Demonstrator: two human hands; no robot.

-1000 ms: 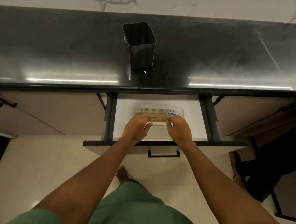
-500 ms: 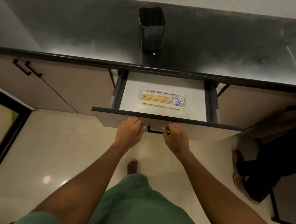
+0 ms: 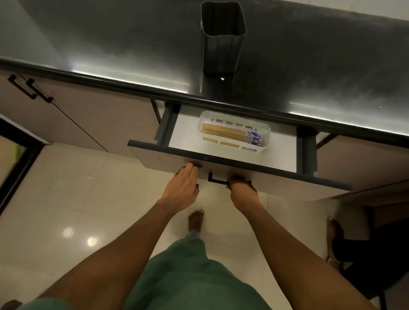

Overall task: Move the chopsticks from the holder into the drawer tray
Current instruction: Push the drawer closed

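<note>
A: Two hands at the drawer [image 3: 263, 179] front. Left hand [image 3: 181, 189] lies flat, fingers straight and together, tips touching the panel just left of the handle [image 3: 217, 180]; it grasps nothing. Right hand [image 3: 243, 190] is at the handle's right end, fingers curled down over it. Fingertips are dark and blurred, so I cannot tell whether they close round the bar or only press on it.

B: Chopsticks?

A: Chopsticks [image 3: 230, 133] lie in a bundle in the tray [image 3: 267, 132], lengthwise left to right, plain wood to the left, blue-and-white patterned ends to the right. Count not readable; the sticks merge. More wood shows through the slots in the tray's near wall.

B: Tray position?

A: Inside the open drawer, toward the back, on the white floor of it. The tray's far wall sits just under the worktop [image 3: 110, 43] edge. The drawer's rear is hidden beneath the worktop.

B: Holder?

A: Holder [image 3: 222, 37] stands upright on the worktop, behind the drawer and slightly left of the tray. Interior dark; the bottom is not visible, and nothing rises above the rim.

B: Other items?

A: One bare foot [image 3: 195, 222] on the floor between the arms. At right edge, a second person's foot [image 3: 334, 230] and dark clothing, cut off by the frame.
</note>
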